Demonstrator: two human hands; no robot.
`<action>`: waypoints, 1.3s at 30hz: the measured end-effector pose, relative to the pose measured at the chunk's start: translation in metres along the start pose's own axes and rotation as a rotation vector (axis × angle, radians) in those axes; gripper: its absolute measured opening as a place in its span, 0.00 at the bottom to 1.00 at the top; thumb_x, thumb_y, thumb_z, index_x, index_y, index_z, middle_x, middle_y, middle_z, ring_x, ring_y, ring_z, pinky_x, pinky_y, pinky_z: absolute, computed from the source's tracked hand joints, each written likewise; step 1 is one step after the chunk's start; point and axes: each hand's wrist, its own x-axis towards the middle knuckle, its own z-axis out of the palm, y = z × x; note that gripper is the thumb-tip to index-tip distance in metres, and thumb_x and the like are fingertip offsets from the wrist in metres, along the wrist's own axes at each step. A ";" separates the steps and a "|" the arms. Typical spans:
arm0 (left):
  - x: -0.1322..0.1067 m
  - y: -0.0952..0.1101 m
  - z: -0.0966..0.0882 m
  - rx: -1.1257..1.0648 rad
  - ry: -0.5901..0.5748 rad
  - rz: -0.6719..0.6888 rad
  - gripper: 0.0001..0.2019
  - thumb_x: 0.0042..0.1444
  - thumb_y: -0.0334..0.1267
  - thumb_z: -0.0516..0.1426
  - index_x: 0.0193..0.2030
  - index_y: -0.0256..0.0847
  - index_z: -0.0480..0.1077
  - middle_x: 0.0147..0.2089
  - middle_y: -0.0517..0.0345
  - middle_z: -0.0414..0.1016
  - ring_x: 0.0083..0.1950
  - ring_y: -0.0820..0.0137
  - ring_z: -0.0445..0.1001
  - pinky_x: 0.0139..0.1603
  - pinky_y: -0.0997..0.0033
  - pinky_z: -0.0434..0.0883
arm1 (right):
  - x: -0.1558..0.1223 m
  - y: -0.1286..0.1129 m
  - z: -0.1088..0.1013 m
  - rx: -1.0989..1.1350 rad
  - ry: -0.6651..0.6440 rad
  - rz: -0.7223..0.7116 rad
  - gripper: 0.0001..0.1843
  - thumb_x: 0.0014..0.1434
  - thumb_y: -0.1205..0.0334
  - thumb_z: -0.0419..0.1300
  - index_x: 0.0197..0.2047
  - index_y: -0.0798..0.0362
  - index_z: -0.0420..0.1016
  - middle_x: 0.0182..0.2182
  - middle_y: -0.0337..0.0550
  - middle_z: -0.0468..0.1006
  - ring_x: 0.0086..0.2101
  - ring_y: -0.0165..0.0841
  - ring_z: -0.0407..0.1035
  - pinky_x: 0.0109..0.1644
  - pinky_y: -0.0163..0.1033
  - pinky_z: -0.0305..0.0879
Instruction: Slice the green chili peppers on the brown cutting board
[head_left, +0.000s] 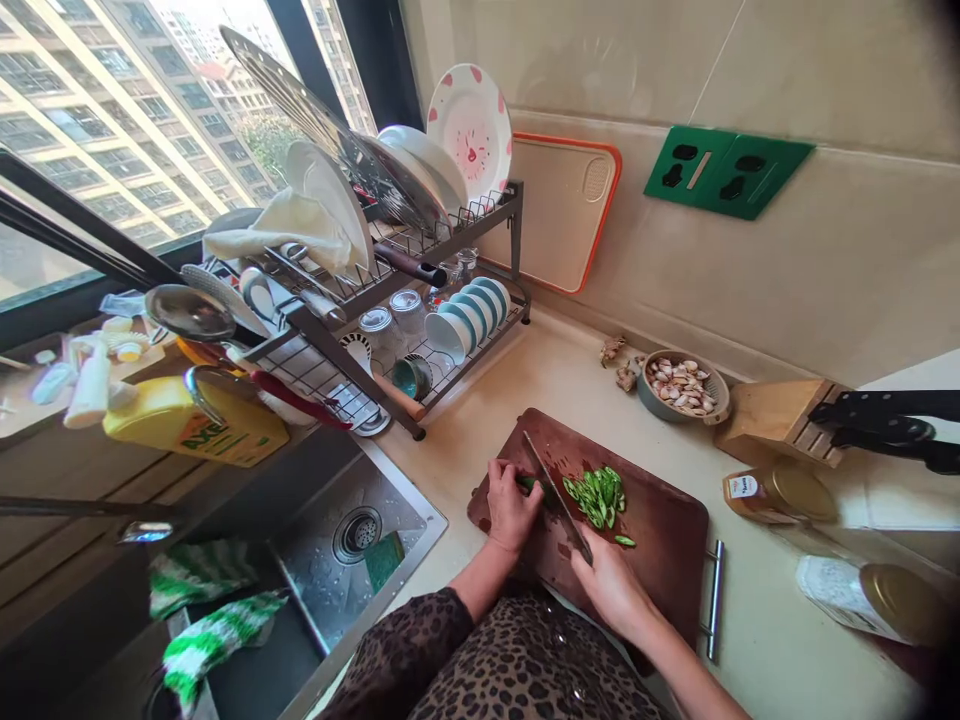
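Left of the two hands and a little ahead of them, a stainless steel sink (405, 490) was set into a pale countertop (525, 350), with a drain (357, 534) and green-and-white cloths (202, 575) on its near side. Farther ahead of the hands, a two-tier dish rack (516, 225) held plates and bowls against a window, and a yellow bottle (196, 418) stood to the left of it. Ahead and to the right of the grip lay a bowl of garlic cloves (682, 385), beside a wooden knife block (780, 420) and a jar with a gold lid (780, 492). Directly under both hands was a dark wooden cutting board (660, 530). The left hand (513, 505) was curled with its fingers pressed together, pinching the uncut end of a green pepper (527, 484) against the board. The right hand (611, 590) was closed around the handle of a kitchen knife (556, 495), its blade standing just beside the left fingertips. Sliced green pepper rings (596, 497) lay in a heap just right of the blade.
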 end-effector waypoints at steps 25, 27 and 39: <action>-0.001 -0.005 0.003 0.036 -0.002 0.057 0.05 0.48 0.30 0.56 0.33 0.41 0.66 0.40 0.56 0.62 0.38 0.70 0.69 0.41 0.70 0.70 | -0.021 0.010 -0.009 -0.083 -0.004 0.028 0.25 0.60 0.65 0.43 0.58 0.57 0.65 0.42 0.52 0.80 0.43 0.40 0.74 0.47 0.41 0.67; -0.001 -0.005 0.004 0.052 -0.004 0.046 0.05 0.48 0.30 0.56 0.33 0.41 0.65 0.40 0.57 0.62 0.36 0.71 0.68 0.38 0.71 0.70 | -0.030 0.010 -0.010 -0.092 -0.017 0.032 0.26 0.59 0.65 0.43 0.59 0.57 0.64 0.43 0.53 0.79 0.44 0.40 0.74 0.48 0.41 0.67; 0.000 -0.007 0.005 0.031 -0.030 0.046 0.05 0.48 0.30 0.57 0.31 0.41 0.64 0.37 0.57 0.62 0.36 0.69 0.67 0.37 0.70 0.68 | 0.018 -0.012 0.001 -0.019 -0.017 -0.018 0.23 0.54 0.71 0.49 0.52 0.57 0.70 0.42 0.53 0.80 0.47 0.41 0.72 0.53 0.43 0.64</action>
